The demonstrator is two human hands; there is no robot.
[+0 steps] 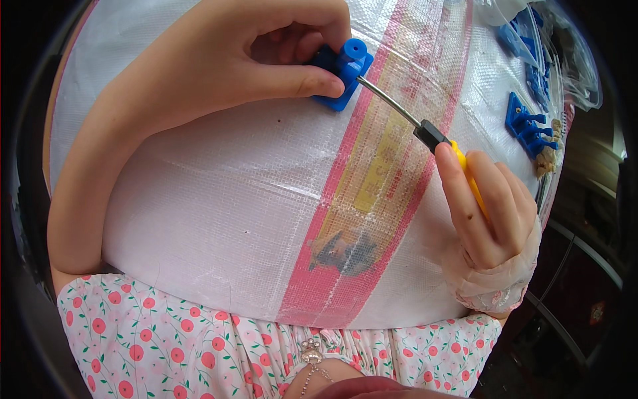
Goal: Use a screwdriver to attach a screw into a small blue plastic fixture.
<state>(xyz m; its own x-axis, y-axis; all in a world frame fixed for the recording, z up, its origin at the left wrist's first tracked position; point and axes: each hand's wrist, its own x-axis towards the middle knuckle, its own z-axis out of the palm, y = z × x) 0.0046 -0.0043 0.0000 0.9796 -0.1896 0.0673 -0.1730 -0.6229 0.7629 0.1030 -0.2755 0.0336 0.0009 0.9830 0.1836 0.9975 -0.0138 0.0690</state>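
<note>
A blue plastic part (354,52) with a flat base and a round post is gripped between the thumb and fingers of my left hand (266,60). Some of the part is hidden behind those fingers. My right hand (488,206) is closed round the yellow handle of a screwdriver (393,103). The screwdriver's metal shaft slants up to the left, and its tip meets the right side of the blue part. Whether a screw sits at the tip I cannot make out.
A white woven sheet (199,193) with a pink and yellow printed band covers the work surface. Toward the right edge lies another blue part with prongs (528,125), beside a crumpled beige scrap (547,156). Clear plastic bags (575,73) with several blue pieces lie at the far right.
</note>
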